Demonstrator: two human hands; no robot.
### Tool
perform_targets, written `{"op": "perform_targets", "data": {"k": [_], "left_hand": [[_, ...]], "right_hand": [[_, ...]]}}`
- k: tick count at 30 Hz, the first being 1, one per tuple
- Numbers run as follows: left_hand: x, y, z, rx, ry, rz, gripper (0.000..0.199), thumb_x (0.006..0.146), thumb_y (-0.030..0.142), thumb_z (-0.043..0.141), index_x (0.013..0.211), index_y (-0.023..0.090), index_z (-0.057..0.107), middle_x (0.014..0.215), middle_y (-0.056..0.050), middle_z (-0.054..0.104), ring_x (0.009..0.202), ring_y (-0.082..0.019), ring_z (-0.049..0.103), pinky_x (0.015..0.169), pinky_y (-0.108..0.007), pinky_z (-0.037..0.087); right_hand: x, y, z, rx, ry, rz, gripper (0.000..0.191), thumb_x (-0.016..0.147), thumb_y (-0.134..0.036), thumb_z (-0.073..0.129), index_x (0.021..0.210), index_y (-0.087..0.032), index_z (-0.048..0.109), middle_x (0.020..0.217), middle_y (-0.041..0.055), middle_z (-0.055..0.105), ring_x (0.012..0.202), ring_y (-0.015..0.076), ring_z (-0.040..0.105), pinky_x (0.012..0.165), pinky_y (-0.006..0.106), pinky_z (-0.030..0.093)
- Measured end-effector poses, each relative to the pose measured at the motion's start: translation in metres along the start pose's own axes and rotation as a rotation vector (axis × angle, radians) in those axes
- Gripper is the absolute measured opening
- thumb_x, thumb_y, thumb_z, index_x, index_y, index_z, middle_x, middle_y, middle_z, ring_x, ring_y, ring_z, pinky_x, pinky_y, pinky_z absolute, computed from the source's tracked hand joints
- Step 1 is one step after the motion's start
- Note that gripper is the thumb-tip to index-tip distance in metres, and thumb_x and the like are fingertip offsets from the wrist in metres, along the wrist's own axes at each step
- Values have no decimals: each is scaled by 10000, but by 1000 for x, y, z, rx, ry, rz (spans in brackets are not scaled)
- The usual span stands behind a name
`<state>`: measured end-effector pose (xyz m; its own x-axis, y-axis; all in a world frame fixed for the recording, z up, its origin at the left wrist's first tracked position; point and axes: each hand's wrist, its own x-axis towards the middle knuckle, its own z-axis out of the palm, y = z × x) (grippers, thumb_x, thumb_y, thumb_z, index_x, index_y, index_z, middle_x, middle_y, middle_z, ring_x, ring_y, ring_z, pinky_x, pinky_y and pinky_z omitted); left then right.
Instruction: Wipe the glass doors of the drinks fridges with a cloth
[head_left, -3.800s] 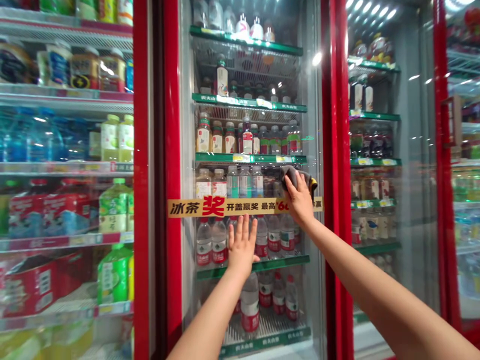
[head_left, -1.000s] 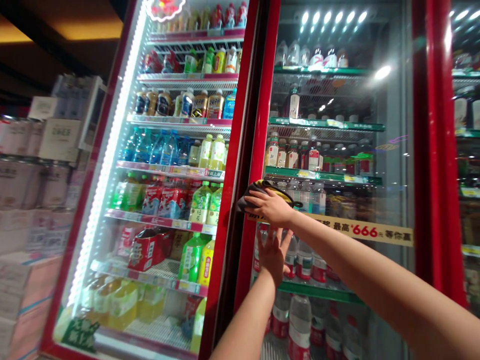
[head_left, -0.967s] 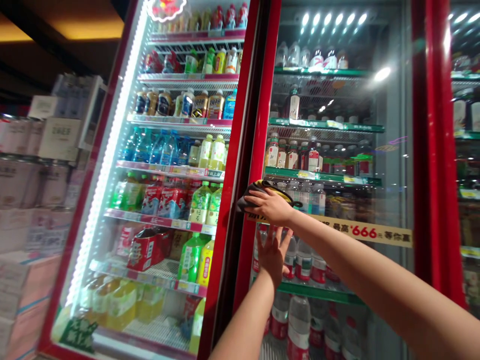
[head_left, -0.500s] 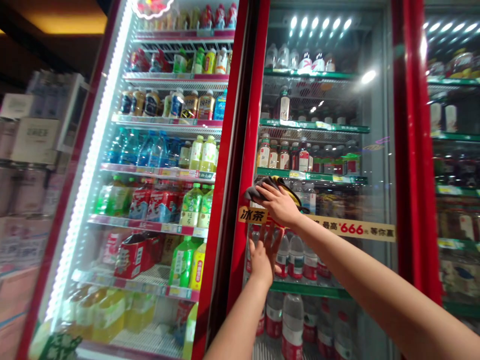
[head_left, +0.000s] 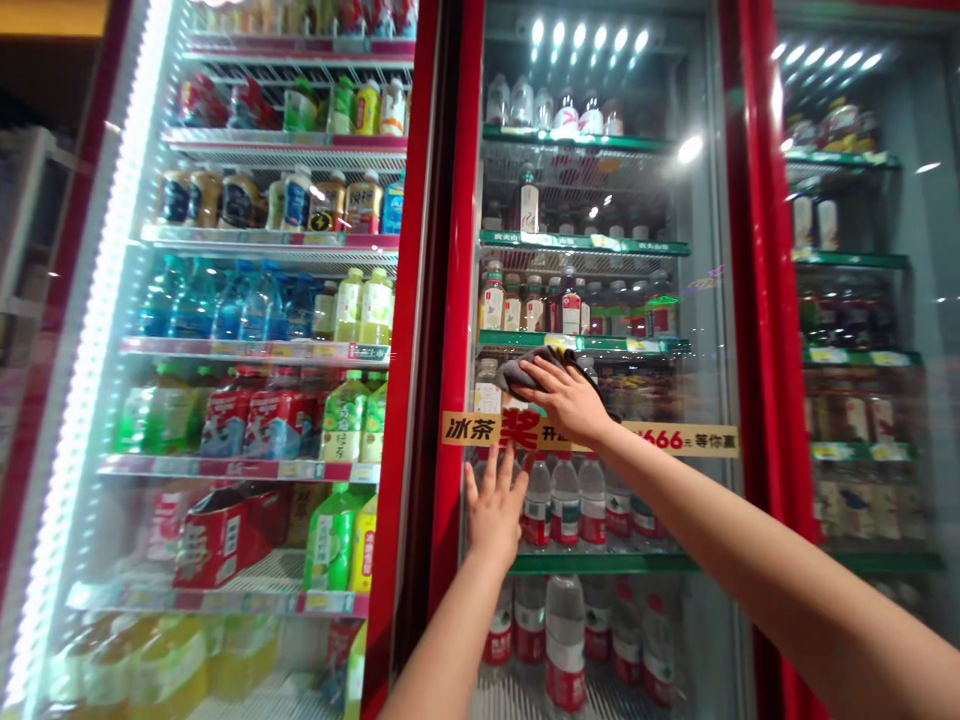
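My right hand presses a dark grey cloth with a black and yellow edge against the glass door of the middle fridge, just above a tan strip with printed characters. Lower and to the left, my left hand rests on the same glass with its fingers spread, holding nothing. Its fingertips reach the lower edge of the strip. Part of the cloth is hidden under my right hand.
Bottles on shelves stand behind the glass. A lit fridge with a red frame and drinks is on the left. Another red-framed fridge is on the right. Dim shelving shows at the far left.
The view has shifted, so the fridges sit further left. My right hand and the cloth have moved right along the glass relative to the door frame, uncovering more of the strip.
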<state>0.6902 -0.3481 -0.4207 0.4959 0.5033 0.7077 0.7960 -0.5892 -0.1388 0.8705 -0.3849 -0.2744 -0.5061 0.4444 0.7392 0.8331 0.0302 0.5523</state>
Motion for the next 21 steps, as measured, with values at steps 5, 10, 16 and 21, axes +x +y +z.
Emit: {"op": "perform_targets", "data": {"k": [5,10,16,21], "left_hand": [[4,-2,15,77,74,-1,1353,578,431,939,1596,387,48,1689,-71,32,1556,-348,-34,1197,-722,73],[5,-3,19,114,93,3,1403,560,486,937,1581,388,-21,1683,-68,21,1552,-345,-47,1190,-727,80],[2,1,12,150,140,1,1383,556,462,944,1596,348,39,1682,-91,49,1553,-349,-12,1210,-691,70],[10,32,2,106,171,101,1300,623,526,893,1612,247,98,1678,-129,61,1561,-327,1,1237,-631,48]], "right_hand": [[-24,29,0,-60,148,407,509,989,-192,438,1460,-364,522,1648,25,326,1521,282,282,1095,529,416],[-51,18,6,-55,46,234,549,948,-143,481,1440,-378,544,1635,3,353,1508,267,316,1150,518,364],[-54,65,-9,-9,109,384,546,980,-142,413,1469,-364,514,1653,8,313,1526,271,280,1129,507,413],[-87,57,2,5,122,487,546,958,-111,424,1448,-315,554,1643,39,334,1528,303,270,1146,524,401]]}}
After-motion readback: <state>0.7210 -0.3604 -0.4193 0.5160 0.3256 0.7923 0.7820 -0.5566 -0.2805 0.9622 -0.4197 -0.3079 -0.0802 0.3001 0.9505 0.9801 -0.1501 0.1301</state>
